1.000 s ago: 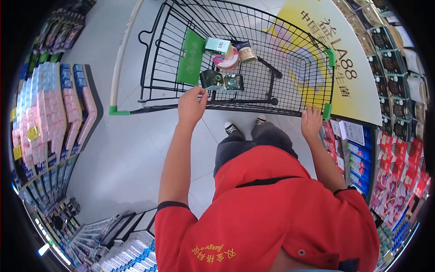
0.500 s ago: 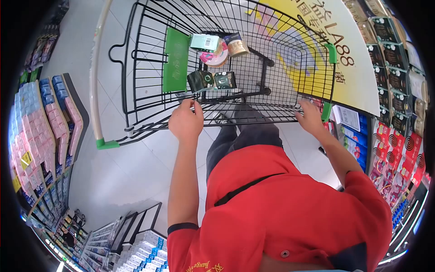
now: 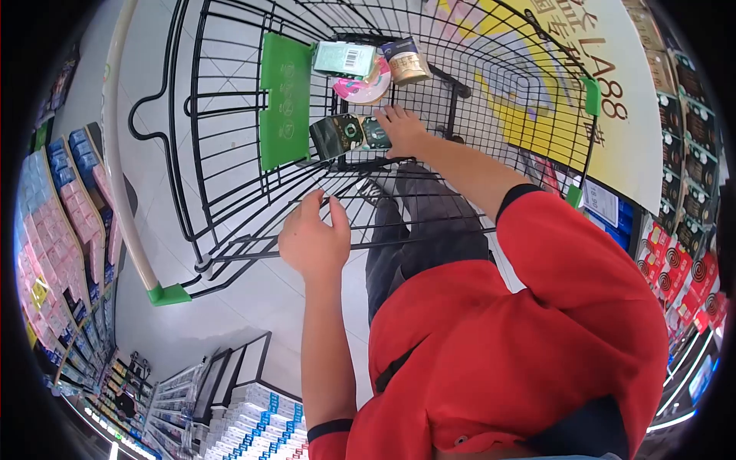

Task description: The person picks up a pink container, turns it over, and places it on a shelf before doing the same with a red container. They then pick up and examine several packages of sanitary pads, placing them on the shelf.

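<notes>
My right hand [image 3: 400, 130] reaches into the wire shopping cart [image 3: 201, 153], its fingers spread over the right end of a small dark green package [image 3: 374, 133]. Just left of that lies a dark package with a round green mark [image 3: 336, 136]. My left hand [image 3: 314, 239] hovers beside the cart's near side, thumb and fingers apart and nothing in it. Further in are a pale green pack with a barcode [image 3: 344, 58], a round pink and white package [image 3: 363, 86] and a gold and dark blue package [image 3: 406, 63].
The cart has a green panel [image 3: 284, 107] and a pale handle [image 3: 115, 153]. Pink and blue boxes [image 3: 73, 207] fill the left shelves. Stacked white and blue boxes [image 3: 257, 422] stand at lower left. Red packs [image 3: 665, 261] and dark packs line the right shelf, near a yellow poster [image 3: 529, 100].
My right hand has moved from the cart's near right rim to the dark green package inside. My left hand has dropped slightly and its fingers are wider apart. The cart appears closer.
</notes>
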Available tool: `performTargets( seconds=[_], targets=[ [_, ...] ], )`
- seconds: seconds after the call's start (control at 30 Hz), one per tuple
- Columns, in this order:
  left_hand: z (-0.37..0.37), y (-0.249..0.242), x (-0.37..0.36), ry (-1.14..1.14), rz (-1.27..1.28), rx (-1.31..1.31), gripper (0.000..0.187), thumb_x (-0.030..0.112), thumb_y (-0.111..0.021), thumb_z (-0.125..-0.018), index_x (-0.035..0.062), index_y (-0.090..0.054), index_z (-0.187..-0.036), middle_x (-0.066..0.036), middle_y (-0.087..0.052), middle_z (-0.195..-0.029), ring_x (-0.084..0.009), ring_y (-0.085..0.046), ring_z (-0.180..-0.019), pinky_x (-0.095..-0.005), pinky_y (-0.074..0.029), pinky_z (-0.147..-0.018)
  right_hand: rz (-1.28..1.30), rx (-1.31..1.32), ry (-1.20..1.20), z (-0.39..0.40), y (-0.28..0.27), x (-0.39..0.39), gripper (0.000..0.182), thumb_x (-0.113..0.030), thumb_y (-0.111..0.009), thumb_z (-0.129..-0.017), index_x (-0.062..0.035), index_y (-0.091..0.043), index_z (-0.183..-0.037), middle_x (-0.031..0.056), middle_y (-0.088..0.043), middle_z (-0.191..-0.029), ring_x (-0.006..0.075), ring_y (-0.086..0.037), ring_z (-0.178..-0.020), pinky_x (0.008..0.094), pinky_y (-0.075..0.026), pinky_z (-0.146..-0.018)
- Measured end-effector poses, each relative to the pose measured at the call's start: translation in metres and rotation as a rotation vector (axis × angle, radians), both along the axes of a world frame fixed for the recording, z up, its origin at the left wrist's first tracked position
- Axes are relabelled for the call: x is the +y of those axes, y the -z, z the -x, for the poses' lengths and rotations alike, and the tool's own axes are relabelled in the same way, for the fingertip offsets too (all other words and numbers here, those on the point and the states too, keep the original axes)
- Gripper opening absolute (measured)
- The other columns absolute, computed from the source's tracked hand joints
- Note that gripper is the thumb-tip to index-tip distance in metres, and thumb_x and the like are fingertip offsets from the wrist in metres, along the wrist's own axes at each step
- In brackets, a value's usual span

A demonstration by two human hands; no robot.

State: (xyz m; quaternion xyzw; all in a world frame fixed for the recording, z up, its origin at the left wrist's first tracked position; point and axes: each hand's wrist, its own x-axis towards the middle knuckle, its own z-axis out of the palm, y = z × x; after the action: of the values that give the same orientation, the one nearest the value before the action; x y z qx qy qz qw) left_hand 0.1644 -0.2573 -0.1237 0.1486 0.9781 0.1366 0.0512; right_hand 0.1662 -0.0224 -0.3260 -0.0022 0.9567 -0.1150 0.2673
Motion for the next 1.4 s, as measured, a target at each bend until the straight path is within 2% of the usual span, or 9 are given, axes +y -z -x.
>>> performTargets(
  seconds=[0.2, 0.37, 0.6, 0.7, 0.87, 0.97, 1.03, 1.17, 1.4],
  targets=[
    [0.003, -0.006, 0.003, -0.025, 0.062, -0.102, 0.031, 0.033, -0.065, -0.084, 0.0124, -0.065, -0.108, -0.003, -0.072, -0.091, -0.0267, -0.067, -0.080, -0.0392, -0.052, -0.068, -0.031, -0.130, 0.108, -0.008, 0.014, 0.000, 0.087, -0.020, -0.073, -0.071, -0.0029, -0.028, -0.144, 0.0219, -0.058, -0.115, 0.0332, -0.058, -0.112, 0.0433, -0.050, -0.087],
    [0.002, -0.007, 0.003, -0.022, 0.046, -0.089, 0.034, 0.033, -0.066, -0.084, 0.0123, -0.064, -0.111, -0.003, -0.072, -0.091, -0.0265, -0.067, -0.080, -0.0393, -0.052, -0.067, 0.214, -0.267, 0.597, -0.030, 0.009, 0.050, 0.085, -0.029, -0.070, -0.073, 0.0029, -0.032, -0.142, 0.0294, -0.060, -0.114, 0.0352, -0.061, -0.108, 0.0454, -0.049, -0.091],
    [0.002, -0.006, 0.003, -0.034, 0.056, -0.113, 0.033, 0.032, -0.065, -0.084, 0.0120, -0.065, -0.110, -0.003, -0.072, -0.091, -0.0262, -0.067, -0.079, -0.0390, -0.051, -0.068, 0.344, -0.192, 0.601, -0.050, 0.078, 0.043, 0.090, -0.046, -0.078, -0.066, 0.0054, -0.046, -0.133, 0.0267, -0.060, -0.121, 0.0378, -0.059, -0.111, 0.0422, -0.047, -0.095],
    [0.004, -0.006, 0.004, -0.042, 0.058, -0.117, 0.033, 0.033, -0.066, -0.084, 0.0121, -0.065, -0.110, -0.002, -0.072, -0.091, -0.0260, -0.067, -0.080, -0.0390, -0.051, -0.068, 0.575, -0.400, 0.762, -0.037, 0.096, 0.021, 0.098, -0.049, -0.083, -0.058, 0.0080, -0.047, -0.130, 0.0237, -0.060, -0.121, 0.0355, -0.060, -0.110, 0.0380, -0.047, -0.095],
    [0.002, -0.002, 0.002, -0.005, 0.046, -0.041, 0.035, 0.033, -0.068, -0.081, 0.0110, -0.065, -0.107, -0.005, -0.070, -0.082, -0.0254, -0.064, -0.071, -0.0378, -0.049, -0.059, 0.375, -0.326, 0.572, -0.021, 0.052, 0.003, 0.091, -0.048, -0.083, -0.058, 0.0051, -0.050, -0.125, 0.0234, -0.062, -0.115, 0.0345, -0.061, -0.108, 0.0392, -0.048, -0.092],
    [0.005, -0.008, 0.005, -0.004, 0.063, -0.110, 0.051, 0.039, -0.070, -0.079, 0.0095, -0.060, -0.119, -0.008, -0.069, -0.091, -0.0265, -0.065, -0.076, -0.0377, -0.051, -0.062, 0.324, -0.322, 0.448, -0.015, 0.018, 0.006, 0.086, -0.043, -0.083, -0.061, 0.0026, -0.050, -0.126, 0.0201, -0.063, -0.112, 0.0321, -0.062, -0.104, 0.0372, -0.048, -0.091],
    [0.006, -0.011, 0.005, 0.002, 0.053, -0.089, 0.080, 0.052, -0.074, -0.073, 0.0068, -0.048, -0.133, -0.012, -0.067, -0.106, -0.0281, -0.066, -0.082, -0.0382, -0.052, -0.065, 0.700, -0.285, 0.455, -0.016, -0.005, 0.014, 0.084, -0.042, -0.082, -0.063, 0.0002, -0.050, -0.128, 0.0171, -0.063, -0.113, 0.0299, -0.061, -0.106, 0.0375, -0.047, -0.092],
    [0.006, -0.012, 0.002, 0.047, -0.023, -0.053, 0.108, 0.063, -0.078, -0.060, 0.0040, -0.038, -0.141, -0.014, -0.062, -0.117, -0.0292, -0.066, -0.087, -0.0383, -0.054, -0.068, 0.993, -0.304, 0.287, -0.007, -0.109, 0.014, 0.084, -0.030, -0.083, -0.066, 0.0009, -0.044, -0.134, 0.0159, -0.058, -0.118, 0.0247, -0.057, -0.111, 0.0338, -0.045, -0.096],
    [0.008, -0.017, 0.003, -0.008, 0.034, -0.272, 0.084, 0.050, -0.080, -0.065, 0.0092, -0.050, -0.132, -0.007, -0.068, -0.105, -0.0274, -0.067, -0.087, -0.0386, -0.053, -0.072, 1.218, -0.405, 0.056, 0.015, -0.121, -0.015, 0.083, -0.030, -0.078, -0.074, -0.0024, -0.039, -0.142, 0.0130, -0.054, -0.126, 0.0209, -0.052, -0.119, 0.0336, -0.043, -0.099]
  ],
)
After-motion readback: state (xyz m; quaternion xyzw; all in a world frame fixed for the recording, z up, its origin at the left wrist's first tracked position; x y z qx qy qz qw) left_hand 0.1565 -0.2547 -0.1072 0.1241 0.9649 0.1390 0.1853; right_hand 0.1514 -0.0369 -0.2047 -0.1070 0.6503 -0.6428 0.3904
